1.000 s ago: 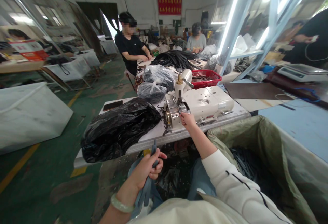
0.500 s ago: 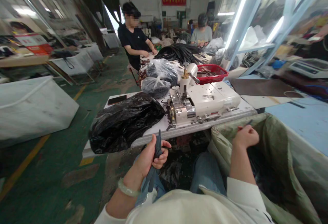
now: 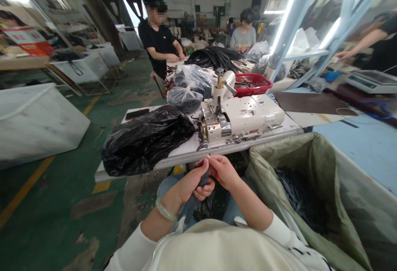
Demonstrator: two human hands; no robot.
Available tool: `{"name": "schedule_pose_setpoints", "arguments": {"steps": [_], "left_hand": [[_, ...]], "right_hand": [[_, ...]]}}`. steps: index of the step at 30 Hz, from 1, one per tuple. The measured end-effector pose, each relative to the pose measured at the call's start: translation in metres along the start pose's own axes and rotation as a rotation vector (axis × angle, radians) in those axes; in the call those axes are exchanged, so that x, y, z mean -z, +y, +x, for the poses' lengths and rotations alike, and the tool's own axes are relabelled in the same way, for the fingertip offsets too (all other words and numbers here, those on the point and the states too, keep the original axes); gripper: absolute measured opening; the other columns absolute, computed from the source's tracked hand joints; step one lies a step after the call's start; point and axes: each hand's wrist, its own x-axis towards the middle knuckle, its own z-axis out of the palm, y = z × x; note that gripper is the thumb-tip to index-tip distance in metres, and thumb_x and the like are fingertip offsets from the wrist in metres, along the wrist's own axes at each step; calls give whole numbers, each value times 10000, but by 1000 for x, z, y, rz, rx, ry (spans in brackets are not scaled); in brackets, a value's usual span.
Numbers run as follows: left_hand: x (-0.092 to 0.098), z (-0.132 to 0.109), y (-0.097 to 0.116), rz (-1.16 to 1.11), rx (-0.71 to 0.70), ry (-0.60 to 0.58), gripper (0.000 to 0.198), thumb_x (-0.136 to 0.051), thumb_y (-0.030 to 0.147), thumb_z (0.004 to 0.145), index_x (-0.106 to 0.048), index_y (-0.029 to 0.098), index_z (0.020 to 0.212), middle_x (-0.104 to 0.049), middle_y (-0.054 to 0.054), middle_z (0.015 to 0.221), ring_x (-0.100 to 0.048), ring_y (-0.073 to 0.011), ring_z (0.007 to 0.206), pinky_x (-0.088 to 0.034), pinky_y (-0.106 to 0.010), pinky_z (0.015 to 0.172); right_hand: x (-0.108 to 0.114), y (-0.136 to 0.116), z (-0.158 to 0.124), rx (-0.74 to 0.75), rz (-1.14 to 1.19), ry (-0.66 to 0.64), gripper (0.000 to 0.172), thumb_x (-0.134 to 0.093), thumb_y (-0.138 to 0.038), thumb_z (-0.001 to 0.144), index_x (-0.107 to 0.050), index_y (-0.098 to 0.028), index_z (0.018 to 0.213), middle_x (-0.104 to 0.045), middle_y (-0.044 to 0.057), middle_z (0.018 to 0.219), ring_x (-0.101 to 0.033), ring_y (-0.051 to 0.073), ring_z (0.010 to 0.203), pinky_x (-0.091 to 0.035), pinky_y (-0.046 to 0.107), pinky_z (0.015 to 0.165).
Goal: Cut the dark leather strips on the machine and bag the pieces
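My left hand (image 3: 192,183), a pale bangle on its wrist, is closed around a bundle of dark grey strips (image 3: 204,177) in front of the table edge. Fingertips of my right hand (image 3: 226,172) are pinched together at the top of that bundle, touching or nearly touching the left thumb. Whether the right fingers grip a strip end is hidden. Just beyond my hands stands a white machine (image 3: 248,116) with metal rollers. To the right, an open green sack (image 3: 335,172) contains many loose dark strips (image 3: 293,192).
A black plastic bag (image 3: 149,139) and a phone (image 3: 137,113) lie on the table's left part. Behind the machine are clear bags (image 3: 186,97) and a red basket (image 3: 256,85). Two people work across the table. A large white bin (image 3: 40,126) stands left.
My right hand has moved left from above the sack to meet my left hand at the bundle. The small dark piece it held is no longer visible. The view has shifted slightly.
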Motion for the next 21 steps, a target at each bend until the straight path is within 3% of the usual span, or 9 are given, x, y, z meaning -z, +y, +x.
{"name": "schedule_pose_setpoints", "arguments": {"steps": [3,6,10,15,21], "left_hand": [[7,-16,-2,-13,-107,128,616,-417,699,829,-531,133,613,-298,74,439,-100,-9,358,-53,-134,336],[15,-34,-3,-51,-212,197,427,-546,542,856,-621,121,838,-344,79,500,-112,-8,383,-77,-120,350],[19,-40,-4,-97,-223,200,442,-565,526,851,-641,90,866,-318,88,507,-103,-3,391,-71,-122,348],[10,-26,-4,-63,-226,200,342,-734,432,737,-604,115,736,-316,100,463,-143,4,369,-82,-125,344],[4,-14,-7,200,-456,516,380,-749,476,693,-581,136,709,-376,93,402,-226,-10,331,-143,-140,335]], "right_hand": [[-14,8,7,9,182,83,328,-680,-473,785,-717,-148,764,-708,51,717,-581,105,522,-424,205,457],[-4,4,11,5,418,158,249,-720,-410,764,-715,-165,803,-744,73,873,-684,172,802,-522,268,709],[6,1,12,-2,487,96,223,-702,-396,799,-717,-178,845,-749,67,932,-677,184,957,-484,322,893],[4,3,4,88,420,-48,208,-680,-393,833,-719,-194,878,-741,54,983,-672,159,924,-471,308,901],[8,6,-2,77,380,-115,245,-701,-325,826,-697,-210,1043,-730,59,1009,-667,163,911,-496,305,835]]}}
